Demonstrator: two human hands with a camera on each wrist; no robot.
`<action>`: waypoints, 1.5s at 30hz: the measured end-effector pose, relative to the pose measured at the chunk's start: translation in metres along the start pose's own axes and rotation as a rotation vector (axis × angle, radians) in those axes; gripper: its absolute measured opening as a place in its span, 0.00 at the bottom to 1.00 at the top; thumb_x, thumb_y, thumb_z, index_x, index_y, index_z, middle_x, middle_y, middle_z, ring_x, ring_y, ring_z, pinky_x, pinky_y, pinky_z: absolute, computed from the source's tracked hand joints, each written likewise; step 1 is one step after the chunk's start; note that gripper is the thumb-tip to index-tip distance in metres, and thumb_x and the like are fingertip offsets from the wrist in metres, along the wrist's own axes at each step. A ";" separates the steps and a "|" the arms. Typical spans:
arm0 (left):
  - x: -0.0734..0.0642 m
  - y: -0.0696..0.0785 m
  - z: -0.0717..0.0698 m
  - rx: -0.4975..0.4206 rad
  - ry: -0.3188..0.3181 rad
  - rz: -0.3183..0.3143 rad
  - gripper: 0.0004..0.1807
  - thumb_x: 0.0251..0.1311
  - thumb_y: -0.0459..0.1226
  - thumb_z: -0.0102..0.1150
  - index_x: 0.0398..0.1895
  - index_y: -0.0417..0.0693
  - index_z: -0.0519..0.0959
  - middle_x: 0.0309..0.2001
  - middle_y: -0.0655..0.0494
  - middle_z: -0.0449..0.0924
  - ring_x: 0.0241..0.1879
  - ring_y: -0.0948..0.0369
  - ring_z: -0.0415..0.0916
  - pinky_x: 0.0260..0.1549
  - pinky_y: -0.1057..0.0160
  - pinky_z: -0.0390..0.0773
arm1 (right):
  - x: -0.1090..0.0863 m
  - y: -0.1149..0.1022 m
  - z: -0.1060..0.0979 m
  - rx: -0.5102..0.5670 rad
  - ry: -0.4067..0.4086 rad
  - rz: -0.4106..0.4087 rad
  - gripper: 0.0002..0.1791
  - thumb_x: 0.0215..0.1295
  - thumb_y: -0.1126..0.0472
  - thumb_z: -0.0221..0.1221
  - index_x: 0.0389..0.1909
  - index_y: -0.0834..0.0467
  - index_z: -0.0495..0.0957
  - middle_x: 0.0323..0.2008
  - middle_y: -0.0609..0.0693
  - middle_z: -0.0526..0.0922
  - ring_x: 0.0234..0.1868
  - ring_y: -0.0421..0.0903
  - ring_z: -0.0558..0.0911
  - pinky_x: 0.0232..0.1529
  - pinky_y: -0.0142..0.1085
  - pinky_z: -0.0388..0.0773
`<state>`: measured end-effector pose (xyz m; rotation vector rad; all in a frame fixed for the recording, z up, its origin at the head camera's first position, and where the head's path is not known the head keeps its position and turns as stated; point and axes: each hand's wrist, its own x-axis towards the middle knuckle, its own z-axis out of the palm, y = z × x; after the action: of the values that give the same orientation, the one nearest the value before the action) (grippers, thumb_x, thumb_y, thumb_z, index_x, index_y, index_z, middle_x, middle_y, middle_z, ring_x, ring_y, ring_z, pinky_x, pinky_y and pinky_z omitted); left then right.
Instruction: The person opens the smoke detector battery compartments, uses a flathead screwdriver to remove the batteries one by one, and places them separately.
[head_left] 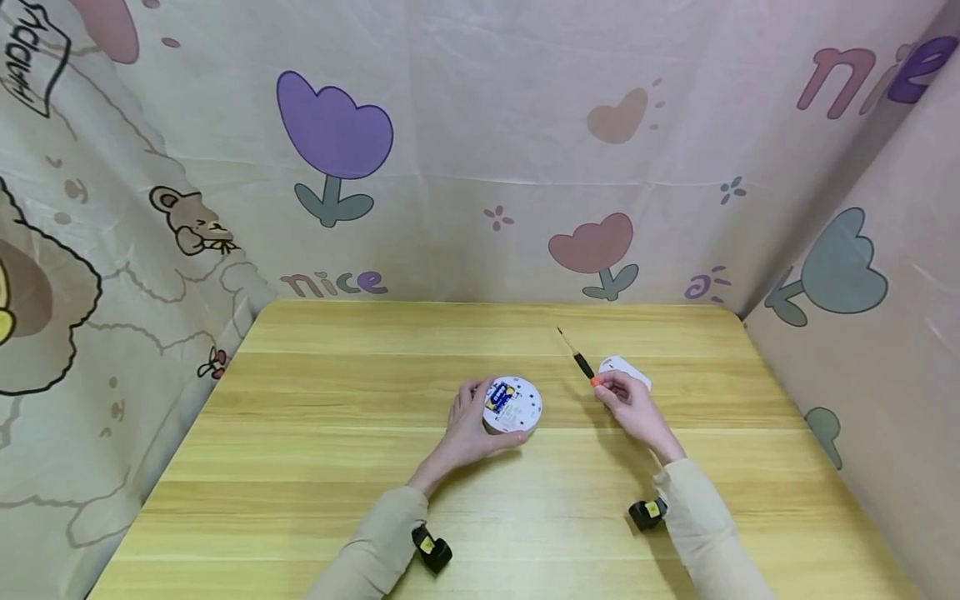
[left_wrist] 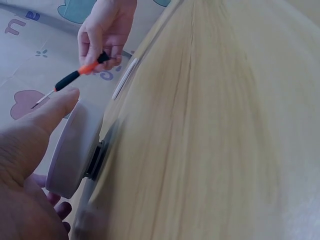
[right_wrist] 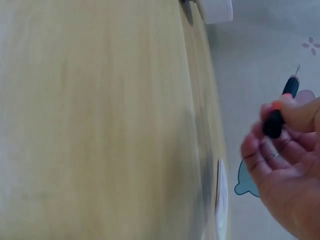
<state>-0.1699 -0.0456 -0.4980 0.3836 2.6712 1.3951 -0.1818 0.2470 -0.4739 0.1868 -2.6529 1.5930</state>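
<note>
Two hands | left (head_left: 468,421) grips round device (head_left: 512,404) | right (head_left: 628,404) pinches screwdriver (head_left: 579,360), tip blurred

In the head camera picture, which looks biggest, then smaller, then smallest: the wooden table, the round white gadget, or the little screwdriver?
1. Wooden table, far the largest.
2. Round white gadget, held by the left hand.
3. Screwdriver, thin, pinched in the right hand.

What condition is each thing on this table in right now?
Round white device: on the wooden table, circuit board exposed on top, gripped by the left hand.
Small black-and-orange screwdriver: held by the right hand, tip raised.
Flat white cover: lying on the table.
</note>
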 end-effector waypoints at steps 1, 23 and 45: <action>0.000 0.001 0.001 -0.004 0.004 -0.004 0.62 0.40 0.54 0.80 0.79 0.50 0.56 0.72 0.40 0.54 0.71 0.42 0.56 0.72 0.33 0.57 | -0.001 0.000 0.000 0.040 0.020 -0.001 0.12 0.72 0.70 0.56 0.49 0.75 0.76 0.38 0.58 0.81 0.35 0.33 0.76 0.38 0.22 0.75; 0.007 -0.013 -0.004 -0.338 -0.120 0.043 0.59 0.45 0.38 0.79 0.78 0.41 0.53 0.75 0.39 0.60 0.75 0.41 0.58 0.76 0.38 0.53 | -0.003 -0.011 0.007 0.736 0.242 -0.093 0.06 0.71 0.71 0.56 0.40 0.70 0.80 0.31 0.46 0.86 0.28 0.38 0.82 0.34 0.28 0.84; 0.011 -0.012 -0.011 -0.415 -0.146 -0.104 0.42 0.64 0.39 0.63 0.79 0.47 0.56 0.80 0.44 0.51 0.81 0.44 0.43 0.79 0.40 0.41 | 0.007 -0.029 0.005 0.418 0.125 -0.239 0.16 0.79 0.66 0.45 0.47 0.81 0.65 0.34 0.43 0.80 0.30 0.36 0.78 0.36 0.25 0.79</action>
<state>-0.1847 -0.0582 -0.5007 0.2861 2.1786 1.7559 -0.1848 0.2284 -0.4501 0.3848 -2.0868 1.9740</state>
